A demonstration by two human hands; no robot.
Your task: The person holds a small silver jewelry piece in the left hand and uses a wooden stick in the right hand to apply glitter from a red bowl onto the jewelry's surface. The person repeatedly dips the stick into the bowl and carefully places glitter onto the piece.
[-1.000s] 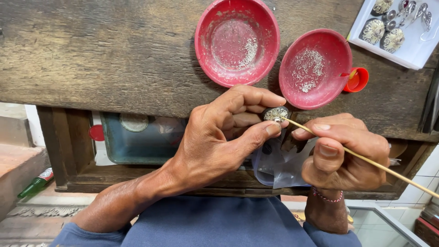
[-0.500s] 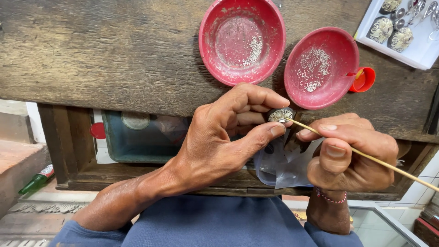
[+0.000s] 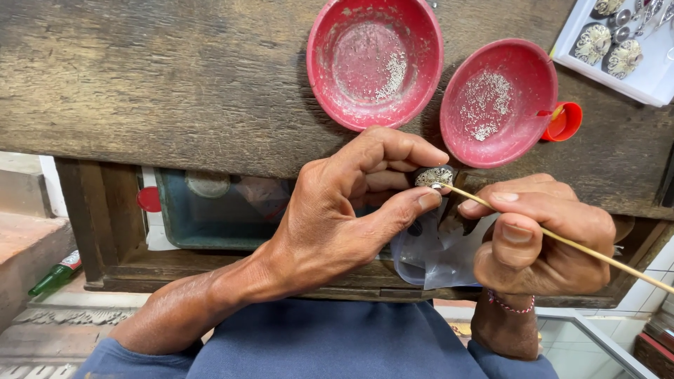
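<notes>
My left hand (image 3: 344,210) pinches a small round silvery ornament (image 3: 433,175) between thumb and fingers, just below the edge of a worn wooden bench (image 3: 175,84). My right hand (image 3: 540,242) grips a thin wooden stick (image 3: 562,240); its tip touches the ornament. A clear plastic bag (image 3: 435,256) hangs under both hands. Two red bowls (image 3: 375,60) (image 3: 498,102) with tiny pale beads sit on the bench just above my hands.
A white tray (image 3: 646,70) with several silvery ornaments lies at the top right. A small red cap (image 3: 565,121) sits beside the right bowl. An open drawer (image 3: 210,210) is under the bench. A green bottle (image 3: 53,274) lies at lower left.
The view has shifted slightly; the bowls and tray sit a little further right and up in the picture. Both hands keep the same grips, stick tip still on the ornament.
</notes>
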